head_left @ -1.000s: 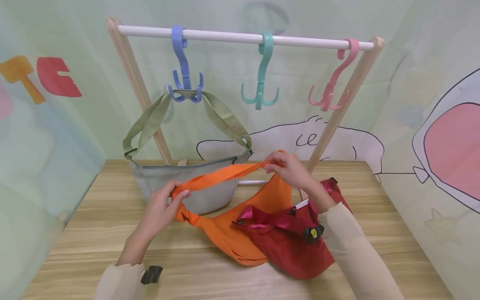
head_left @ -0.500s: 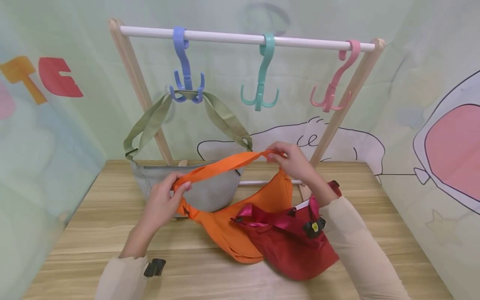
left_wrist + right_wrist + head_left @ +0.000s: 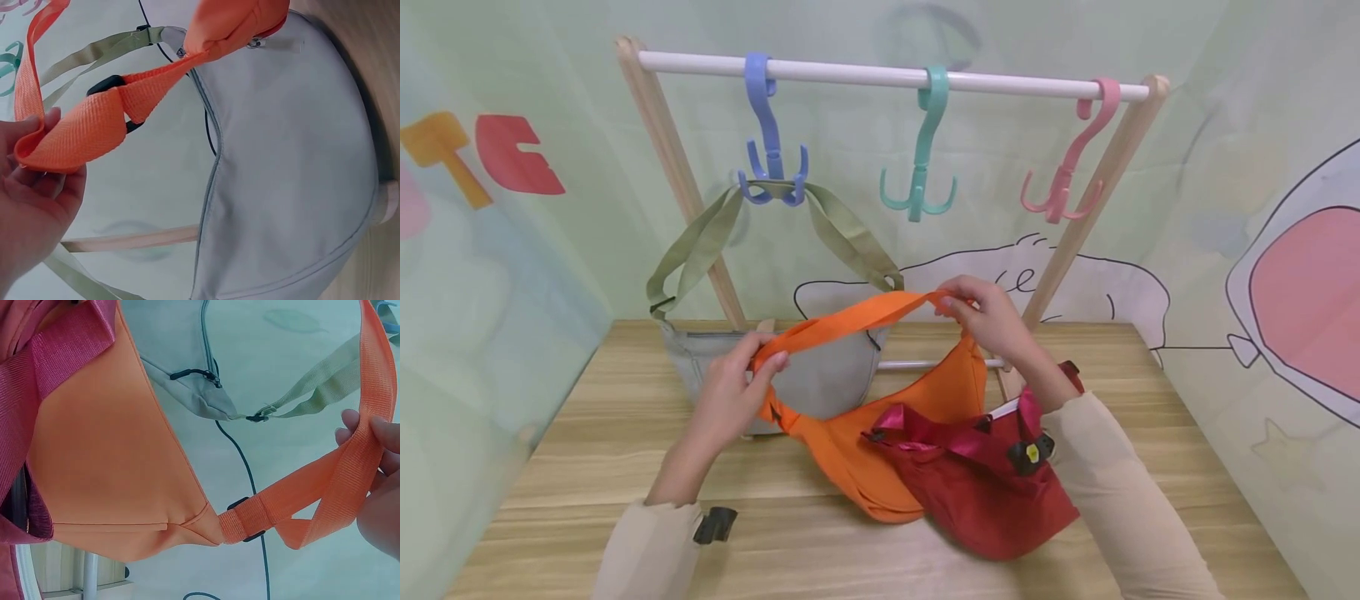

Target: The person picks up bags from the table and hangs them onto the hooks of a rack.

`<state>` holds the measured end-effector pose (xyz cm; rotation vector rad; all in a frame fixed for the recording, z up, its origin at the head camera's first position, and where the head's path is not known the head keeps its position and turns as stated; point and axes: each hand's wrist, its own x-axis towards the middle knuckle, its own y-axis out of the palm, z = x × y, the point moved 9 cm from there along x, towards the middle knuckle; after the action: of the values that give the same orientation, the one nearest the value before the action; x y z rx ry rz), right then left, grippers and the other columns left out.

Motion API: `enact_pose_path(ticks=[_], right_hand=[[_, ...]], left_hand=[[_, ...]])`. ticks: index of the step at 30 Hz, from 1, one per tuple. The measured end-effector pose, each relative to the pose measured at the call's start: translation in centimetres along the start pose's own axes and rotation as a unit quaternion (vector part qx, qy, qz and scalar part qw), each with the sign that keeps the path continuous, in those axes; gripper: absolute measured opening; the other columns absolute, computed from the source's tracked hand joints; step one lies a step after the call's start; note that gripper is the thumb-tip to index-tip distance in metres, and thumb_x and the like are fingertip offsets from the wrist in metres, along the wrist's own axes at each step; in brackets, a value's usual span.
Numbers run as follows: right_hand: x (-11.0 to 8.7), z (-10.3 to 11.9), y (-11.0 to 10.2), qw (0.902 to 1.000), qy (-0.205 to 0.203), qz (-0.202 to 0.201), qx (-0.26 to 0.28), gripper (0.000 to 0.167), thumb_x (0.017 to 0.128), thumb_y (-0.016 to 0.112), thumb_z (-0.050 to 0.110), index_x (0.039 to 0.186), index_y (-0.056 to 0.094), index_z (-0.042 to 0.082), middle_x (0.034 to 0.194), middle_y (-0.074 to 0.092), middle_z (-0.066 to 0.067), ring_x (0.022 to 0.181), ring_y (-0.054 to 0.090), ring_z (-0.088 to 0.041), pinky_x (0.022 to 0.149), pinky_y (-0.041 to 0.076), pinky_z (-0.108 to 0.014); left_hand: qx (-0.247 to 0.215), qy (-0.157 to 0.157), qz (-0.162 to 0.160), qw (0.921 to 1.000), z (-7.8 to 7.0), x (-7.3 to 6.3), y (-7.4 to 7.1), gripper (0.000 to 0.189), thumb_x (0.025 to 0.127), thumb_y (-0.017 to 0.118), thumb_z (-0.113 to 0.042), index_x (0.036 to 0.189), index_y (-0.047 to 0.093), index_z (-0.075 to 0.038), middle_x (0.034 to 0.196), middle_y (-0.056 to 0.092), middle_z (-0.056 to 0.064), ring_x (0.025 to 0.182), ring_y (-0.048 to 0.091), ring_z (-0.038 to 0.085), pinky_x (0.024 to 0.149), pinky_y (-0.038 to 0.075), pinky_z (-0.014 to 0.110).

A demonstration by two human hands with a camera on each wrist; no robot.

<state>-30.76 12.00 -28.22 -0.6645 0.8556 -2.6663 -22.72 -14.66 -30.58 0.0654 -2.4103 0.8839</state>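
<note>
An orange shoulder bag (image 3: pixel 850 467) has its strap (image 3: pixel 857 317) stretched between my two hands in the head view. My left hand (image 3: pixel 730 396) pinches the strap near its left end, by a black slider (image 3: pixel 106 84) seen in the left wrist view. Farther back and to the right, my right hand (image 3: pixel 988 317) pinches the other end between thumb and fingers. A dark red bag (image 3: pixel 992 508) with a magenta strap (image 3: pixel 75 344) overlaps the orange bag's lower right. Behind them a grey bag (image 3: pixel 827 375) hangs by its green strap (image 3: pixel 850 233) from the blue hook (image 3: pixel 767 133).
A white rod (image 3: pixel 850 73) on wooden posts (image 3: pixel 662 142) spans the back. It also carries a green hook (image 3: pixel 921 150) and a pink hook (image 3: pixel 1067 158), with nothing on either. The wood-grain table (image 3: pixel 580 467) lies below, and printed cloth walls (image 3: pixel 1225 208) surround it.
Both hands have risen slightly, lifting the orange strap higher. The orange bag's body has shifted up a little. The grey bag still hangs on the blue hook.
</note>
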Motion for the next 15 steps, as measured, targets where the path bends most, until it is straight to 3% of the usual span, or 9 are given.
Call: enact_pose_path(ticks=[8,15], right_hand=[[-0.1,0.2,-0.6,0.9998,0.008,-0.017,0.001,0.015,0.09,0.055,0.004,0.102,0.063,-0.001,0.088,0.065,-0.014,0.076,0.056,-0.022,0.057,0.046,-0.028],[0.0,0.2,-0.9,0.9998,0.007,-0.02,-0.002,0.015,0.09,0.056,0.005,0.102,0.064,0.001,0.088,0.065,-0.013,0.077,0.058,-0.021,0.061,0.046,-0.031]], left_hand=[[0.0,0.009,-0.002,1.0,-0.6,0.7,0.0,0.009,0.09,0.058,-0.009,0.097,0.058,-0.003,0.078,0.062,0.005,0.057,0.048,0.014,0.049,0.039,0.024],[0.002,0.015,-0.012,0.9998,-1.1,1.1,-0.1,0.01,0.088,0.059,-0.005,0.096,0.058,0.0,0.075,0.061,0.006,0.059,0.048,0.014,0.05,0.039,0.024]])
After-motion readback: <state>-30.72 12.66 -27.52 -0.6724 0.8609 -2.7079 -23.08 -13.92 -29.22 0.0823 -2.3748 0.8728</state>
